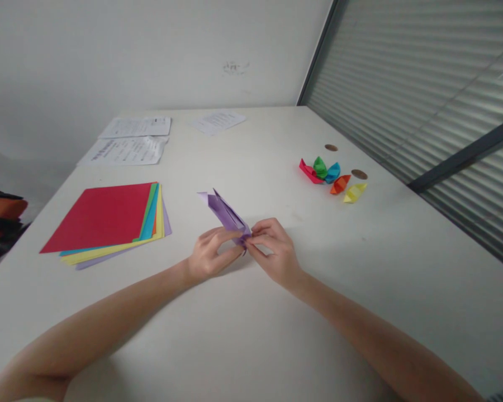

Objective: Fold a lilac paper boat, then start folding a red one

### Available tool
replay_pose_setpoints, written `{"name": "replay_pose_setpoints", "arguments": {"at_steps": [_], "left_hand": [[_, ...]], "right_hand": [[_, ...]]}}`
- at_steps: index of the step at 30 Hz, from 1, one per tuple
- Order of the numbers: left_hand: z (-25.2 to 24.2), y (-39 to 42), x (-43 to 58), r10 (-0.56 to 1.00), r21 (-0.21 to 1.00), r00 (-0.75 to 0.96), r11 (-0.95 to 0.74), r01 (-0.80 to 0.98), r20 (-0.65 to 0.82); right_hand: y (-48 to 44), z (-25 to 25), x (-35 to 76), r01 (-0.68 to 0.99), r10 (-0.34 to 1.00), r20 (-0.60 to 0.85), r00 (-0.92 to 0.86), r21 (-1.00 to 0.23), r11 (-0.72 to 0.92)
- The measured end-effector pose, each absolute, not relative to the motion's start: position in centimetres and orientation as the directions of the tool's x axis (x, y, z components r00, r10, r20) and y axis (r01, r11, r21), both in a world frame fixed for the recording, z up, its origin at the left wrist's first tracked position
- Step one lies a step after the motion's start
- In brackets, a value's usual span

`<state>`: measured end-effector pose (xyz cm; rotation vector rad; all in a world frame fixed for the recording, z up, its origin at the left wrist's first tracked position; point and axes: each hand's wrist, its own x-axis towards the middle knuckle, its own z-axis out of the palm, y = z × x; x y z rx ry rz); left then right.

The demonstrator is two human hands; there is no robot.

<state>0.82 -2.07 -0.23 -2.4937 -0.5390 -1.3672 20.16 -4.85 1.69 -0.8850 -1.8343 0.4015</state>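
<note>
A purple folded paper (226,213) is held tilted above the white table, its long folded end pointing away and to the left. My left hand (212,252) pinches its near end from the left, thumb below and fingers above. From the right, my right hand (277,251) grips the same near end between thumb and fingertips. The fingers partly cover the folds there. Beyond my right hand sit several small folded paper boats: red (310,172), green (319,167), blue (332,173), orange (340,184) and yellow (355,192).
On the left lies a stack of coloured paper sheets (104,215), red on top. Printed papers (126,151) and another printed sheet (219,121) lie toward the back of the white table (251,335). Two round brown spots (359,174) show near its right edge, beside window blinds (423,72).
</note>
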Motion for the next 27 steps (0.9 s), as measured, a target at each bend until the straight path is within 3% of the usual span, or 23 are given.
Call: {"name": "replay_pose_setpoints", "arguments": {"at_steps": [9,20,24,27], "left_hand": [[-0.7,-1.9,0.6,0.243,0.013,0.435,-0.884,0.468,0.867],[-1.0,-1.8,0.6,0.274,0.040,0.394,-0.860,0.508,0.877],[-1.1,-1.6,0.6,0.315,0.080,0.387,-0.853,0.515,0.867],[-1.4,-1.3,0.8,0.352,0.168,0.345,-0.870,0.463,0.870]], "right_hand": [[-5.4,2.3,20.1,0.428,0.727,0.625,-0.285,-0.595,0.680],[-5.7,2.1,20.1,0.362,0.714,0.620,-0.326,-0.616,0.700],[-5.5,2.4,20.5,0.349,0.713,0.641,-0.285,-0.623,0.700],[-5.1,2.6,20.7,0.323,0.762,0.616,-0.197,-0.693,0.644]]}}
